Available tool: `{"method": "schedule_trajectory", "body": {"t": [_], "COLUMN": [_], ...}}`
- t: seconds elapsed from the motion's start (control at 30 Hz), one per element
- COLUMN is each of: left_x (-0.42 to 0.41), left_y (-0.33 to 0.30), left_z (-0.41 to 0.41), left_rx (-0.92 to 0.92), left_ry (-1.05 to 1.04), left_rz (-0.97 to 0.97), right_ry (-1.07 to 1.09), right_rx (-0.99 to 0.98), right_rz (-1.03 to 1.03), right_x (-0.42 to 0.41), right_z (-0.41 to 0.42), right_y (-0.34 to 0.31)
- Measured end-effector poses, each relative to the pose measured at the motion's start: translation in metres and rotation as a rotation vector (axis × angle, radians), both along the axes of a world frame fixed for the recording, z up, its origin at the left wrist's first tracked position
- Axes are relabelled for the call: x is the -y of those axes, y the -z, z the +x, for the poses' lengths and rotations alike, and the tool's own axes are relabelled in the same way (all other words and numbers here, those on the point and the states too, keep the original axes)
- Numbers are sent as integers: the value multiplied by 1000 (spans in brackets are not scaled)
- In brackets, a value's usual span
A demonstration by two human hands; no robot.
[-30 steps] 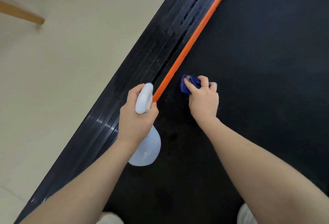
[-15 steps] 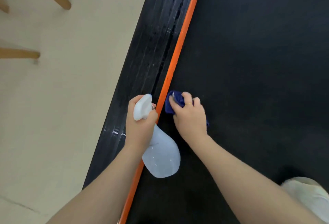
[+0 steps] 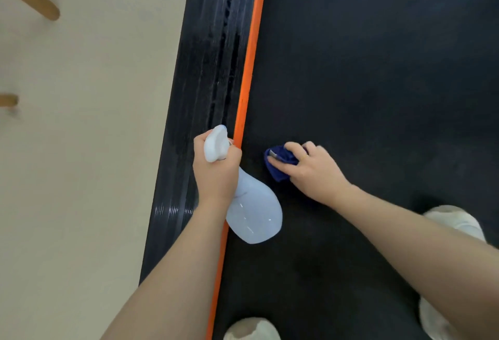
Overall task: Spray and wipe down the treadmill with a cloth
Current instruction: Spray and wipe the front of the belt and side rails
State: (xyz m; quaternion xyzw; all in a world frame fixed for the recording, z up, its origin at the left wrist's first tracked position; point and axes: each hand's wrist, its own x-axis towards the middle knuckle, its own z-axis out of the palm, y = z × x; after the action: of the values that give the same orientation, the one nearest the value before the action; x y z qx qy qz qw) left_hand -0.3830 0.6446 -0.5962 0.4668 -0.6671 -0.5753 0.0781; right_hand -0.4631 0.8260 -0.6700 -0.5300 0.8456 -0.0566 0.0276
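A: Item one, changes since half a second ago, largest first?

B: Treadmill belt (image 3: 378, 96): black, now fills more of the view and its orange edge stripe (image 3: 249, 69) runs nearer upright. Right hand (image 3: 313, 169): has slid right across the belt, away from the stripe it was beside; it now lies well clear of it. Blue cloth (image 3: 279, 162): went with it, bunched under the fingers, pressed on the belt. Left hand (image 3: 216, 169): much where it was, over the stripe.

A: Grip states?

B: Left hand wrapped round the neck of the white spray bottle (image 3: 253, 212), the nozzle head showing above the knuckles and the body hanging low toward the belt. Right hand's fingers curled over the cloth, holding it down; a ring shows on one finger.

A: Item two, hidden or unclear?

B: Most of the cloth lies under the right hand; only its left part shows. A small pale tag on it cannot be read. The trigger finger on the bottle is covered. Pale rounded shapes (image 3: 456, 223) at the lower right and bottom edges are cut off; probably shoes, I cannot tell. The right hand's fingertips are blurred.

A: Item three, surface and room?

B: Ribbed, glossy black side rail (image 3: 205, 96) left of the stripe. Beige floor (image 3: 89, 150) beyond it. Two wooden furniture legs (image 3: 35, 1) at upper left, cropped.
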Motion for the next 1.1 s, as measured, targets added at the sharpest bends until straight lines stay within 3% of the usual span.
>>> {"method": "schedule_trajectory", "body": {"t": [0.03,0.13,0.2,0.27,0.37,0.43,0.5,0.57,0.63,0.67,0.77,0.83,0.9,1.0,1.03,1.1], "left_x": [0,4,6,4,2,2,3,4,4,4,3,4,6,8,8,9], "left_y": [0,3,10,11,10,12,15,19,23,23,24,21,20,21,22,20], "left_z": [1,4,6,6,1,-3,-4,-2,0,0,-1,-4,-6,-3,-2,-3], "left_rx": [4,9,-1,6,17,36,39,30,25,25,36,37,44,84,94,111], "left_ry": [6,17,25,51,87,99,98,103,105,102,99,114,134,164,176,186], "left_rz": [1,9,8,14,36,34,55,65,65,67,67,73,94,110,99,90], "right_ry": [25,583,776,670,187,24,176,554,722,655,102,-67,92,625,686,570], "right_rx": [-44,-114,-86,-65,61,83,0,-35,-17,-22,14,-26,-92,64,115,177], "right_rz": [23,-3,-11,-9,31,90,84,47,49,55,128,234,331,542,567,521], "right_x": [0,16,24,22,6,-3,0,17,35,39,21,5,-4,-7,-2,16], "right_z": [-14,-54,-50,-19,35,35,17,-2,-4,2,17,-1,-19,-14,-3,22], "right_y": [-1,-1,0,-1,-8,-15,-12,-10,-9,-8,-12,-21,-29,-42,-44,-47]}}
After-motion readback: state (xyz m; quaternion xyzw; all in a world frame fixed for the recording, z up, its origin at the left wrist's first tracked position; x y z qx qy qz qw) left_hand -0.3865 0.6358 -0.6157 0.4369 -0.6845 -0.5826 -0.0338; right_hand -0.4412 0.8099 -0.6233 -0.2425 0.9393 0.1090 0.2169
